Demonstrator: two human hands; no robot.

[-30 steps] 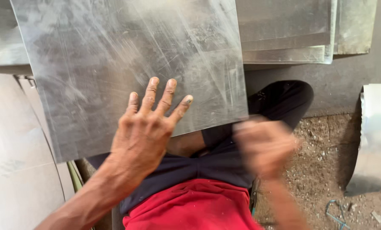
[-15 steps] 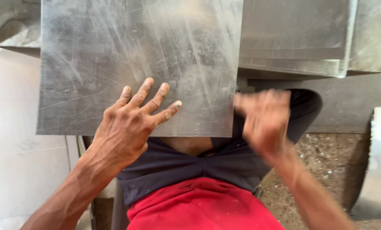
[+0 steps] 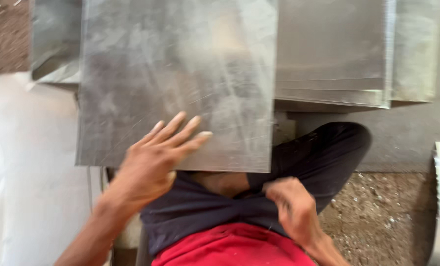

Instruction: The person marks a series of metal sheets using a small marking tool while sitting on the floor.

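**Steel sheet lying flat under the left palm**

Scratched, dull-grey metal is filling most of the head view: one large square sheet (image 3: pixel 175 83) is lying across the person's lap, its near edge sitting just above the knees. The left hand (image 3: pixel 153 165) is resting on that near edge, palm down and flat, with the fingers (image 3: pixel 180 129) spread slightly and pointing up and to the right across the surface. Nothing is being pinched; the hand is open and pressing on the sheet from above, the heel of the palm hanging just past the edge, the forearm running down to the lower left corner.

The right hand (image 3: pixel 291 207) is hovering well below the sheet's near right corner, apart from it, over the dark trousers (image 3: pixel 318 152) of the bent leg. It is motion-blurred, the fingers look loosely curled, and whether they are closed on anything cannot be told.

Behind the big sheet, a stack of similar metal sheets (image 3: pixel 333 54) is lying to the right, its layered edges showing; the exact count of layers cannot be read. One more sheet (image 3: pixel 55 44) is showing at the upper left, partly under the large one. A pale flat panel (image 3: pixel 28 162) is lying to the left, and a red cloth (image 3: pixel 229 246) is covering the lap at the bottom. Gravelly ground (image 3: pixel 382 212) is showing at the right
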